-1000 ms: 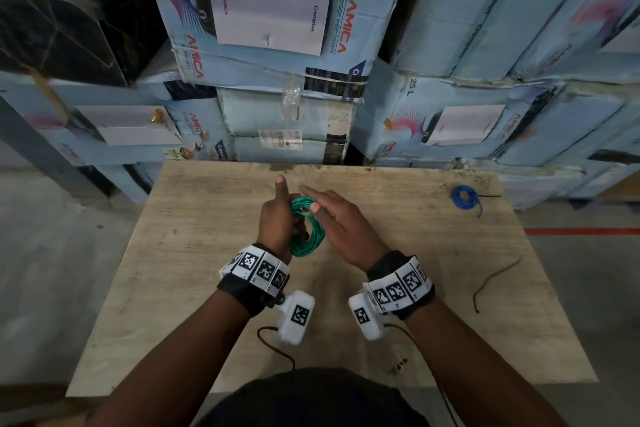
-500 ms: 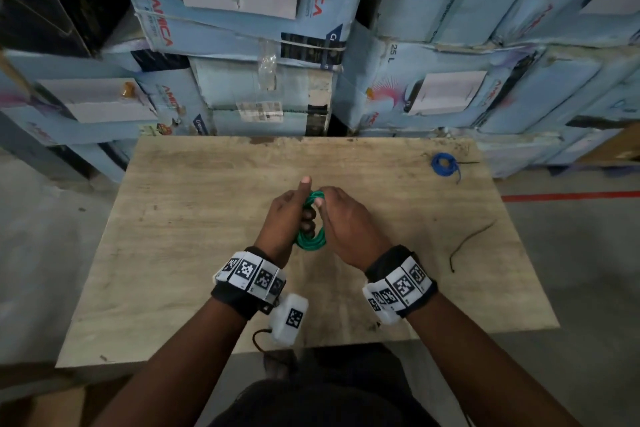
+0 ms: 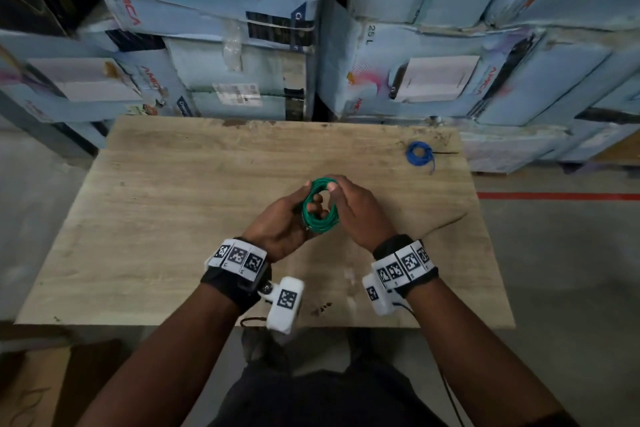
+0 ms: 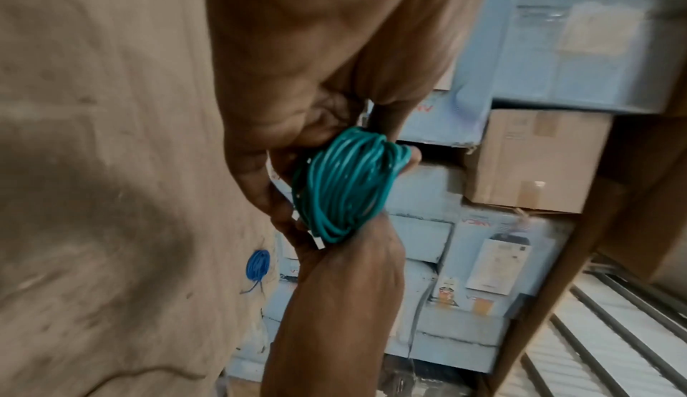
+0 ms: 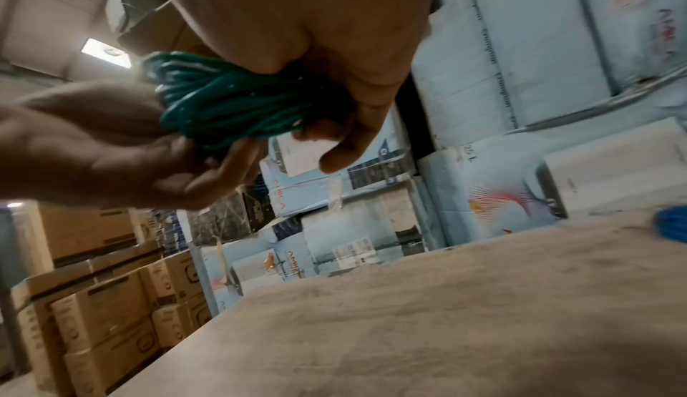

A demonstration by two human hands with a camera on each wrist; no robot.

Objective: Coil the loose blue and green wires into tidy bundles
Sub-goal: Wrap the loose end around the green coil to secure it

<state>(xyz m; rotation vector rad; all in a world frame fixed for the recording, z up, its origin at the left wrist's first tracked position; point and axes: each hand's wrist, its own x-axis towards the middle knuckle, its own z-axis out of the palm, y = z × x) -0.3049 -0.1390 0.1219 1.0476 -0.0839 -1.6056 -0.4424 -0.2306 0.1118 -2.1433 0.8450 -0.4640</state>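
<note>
Presently: both hands are raised over the middle of the wooden table, working one bundle between them.
Left hand: curled round the near and left side of the green wire coil, with fingertips showing through its centre hole.
Right hand: closed on the coil's far and right side, thumb pressed on the top of the loops.
Green wire coil: wound into a many-turn ring, held clear of the table top; the left wrist view shows a short pale end poking out at the bottom of the ring by the fingers.
Blue wire coil: already wound, lying near the table's far right corner, well apart from the hands, with a short tail trailing off it.
Risk, unwinding: the loose end looks unsecured; if either grip eases before it is tucked, the springy turns would likely fan out.
Risk, tangling: the loops already cross unevenly; further squeezing or twisting could knot them.
Stray item: a thin dark strand lies on the table right of the hands.
Open room: broad bare table to the left and front; the cardboard boxes crowd the far edge.
</note>
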